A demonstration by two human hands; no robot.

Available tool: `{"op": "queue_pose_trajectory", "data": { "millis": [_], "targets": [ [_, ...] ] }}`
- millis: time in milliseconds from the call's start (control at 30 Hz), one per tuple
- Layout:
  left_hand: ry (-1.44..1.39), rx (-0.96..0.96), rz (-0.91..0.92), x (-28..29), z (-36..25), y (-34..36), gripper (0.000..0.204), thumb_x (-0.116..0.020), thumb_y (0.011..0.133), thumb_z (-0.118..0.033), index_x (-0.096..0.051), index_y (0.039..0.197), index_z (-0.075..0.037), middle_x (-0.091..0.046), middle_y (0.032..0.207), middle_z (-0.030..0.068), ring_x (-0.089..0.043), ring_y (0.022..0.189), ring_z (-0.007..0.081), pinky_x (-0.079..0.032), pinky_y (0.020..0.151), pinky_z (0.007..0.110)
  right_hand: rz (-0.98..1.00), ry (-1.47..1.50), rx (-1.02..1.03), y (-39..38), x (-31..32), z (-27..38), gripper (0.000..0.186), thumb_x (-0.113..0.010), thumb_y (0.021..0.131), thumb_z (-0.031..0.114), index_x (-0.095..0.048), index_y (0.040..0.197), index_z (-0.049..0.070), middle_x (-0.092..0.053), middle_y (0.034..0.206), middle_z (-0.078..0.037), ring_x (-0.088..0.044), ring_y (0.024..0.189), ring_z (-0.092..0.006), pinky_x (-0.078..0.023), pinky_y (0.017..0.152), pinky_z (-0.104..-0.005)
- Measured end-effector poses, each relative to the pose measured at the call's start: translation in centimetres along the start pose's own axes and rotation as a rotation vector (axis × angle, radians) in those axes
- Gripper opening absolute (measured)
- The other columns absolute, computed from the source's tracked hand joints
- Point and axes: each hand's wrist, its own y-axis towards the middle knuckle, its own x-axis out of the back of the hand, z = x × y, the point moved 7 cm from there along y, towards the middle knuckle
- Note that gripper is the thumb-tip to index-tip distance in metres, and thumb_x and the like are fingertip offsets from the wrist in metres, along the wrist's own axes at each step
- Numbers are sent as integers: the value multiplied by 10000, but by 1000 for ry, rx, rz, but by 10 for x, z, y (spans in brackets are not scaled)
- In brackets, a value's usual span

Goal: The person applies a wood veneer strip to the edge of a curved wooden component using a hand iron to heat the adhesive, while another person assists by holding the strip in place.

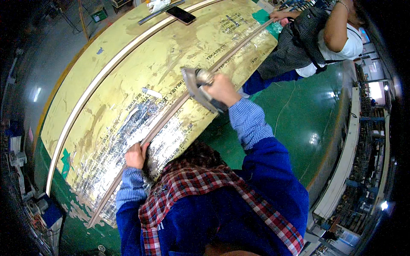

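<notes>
A long, narrow brown strip [164, 121] runs slantwise along the near side of a yellowish work board [149, 59]. My left hand [136, 156] is closed round the strip on its lower-left stretch, with the thumb along it. Farther up, my right hand [223, 89] grips the handle of a metal iron [193, 85]. The iron is tilted on its side at the strip and slightly blurred; whether its face touches the strip is hard to see. Foil-like silvery patches [171, 136] cover the board around the strip.
A co-worker in a dark apron [294, 47] stands at the far right, a hand [279, 16] at the strip's far end. A pale curved strip [87, 89] crosses the board. Beyond it lie a phone [181, 15], a dark bar [156, 14] and white gloves [158, 4].
</notes>
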Motion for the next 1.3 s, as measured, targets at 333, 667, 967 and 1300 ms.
{"op": "queue_pose_trajectory", "data": {
  "millis": [333,667,967,1300],
  "targets": [
    [74,126,-35,56,146,-160,340,-679,788,-316,-514,692,-34,-527,610,145,-528,563,343,-415,518,423,292,-18,262,-111,-120,142,309,-661,671,173,-595,881,-44,-631,741,-204,-632,680,-363,-516,632,-452],
    [196,141,-41,57,145,-172,334,-633,807,-353,-552,792,-29,-544,693,119,-530,655,306,-423,601,391,101,38,-81,-23,-51,41,302,-659,646,230,-647,854,12,-631,790,-231,-633,777,-354,-517,716,-395],
    [141,200,60,57,148,-158,324,-643,808,-324,-536,790,-19,-558,709,145,-539,669,331,-427,609,413,77,33,-146,29,-6,-41,359,-643,675,261,-627,862,-46,-625,701,-211,-633,671,-301,-508,643,-350],
    [50,288,320,-3,33,-5,458,-749,653,-414,-568,807,-22,-618,723,176,-609,682,345,-482,591,432,147,187,194,-43,-37,73,290,-682,684,265,-652,834,18,-624,770,-226,-624,725,-371,-518,663,-426]
  ]
}}
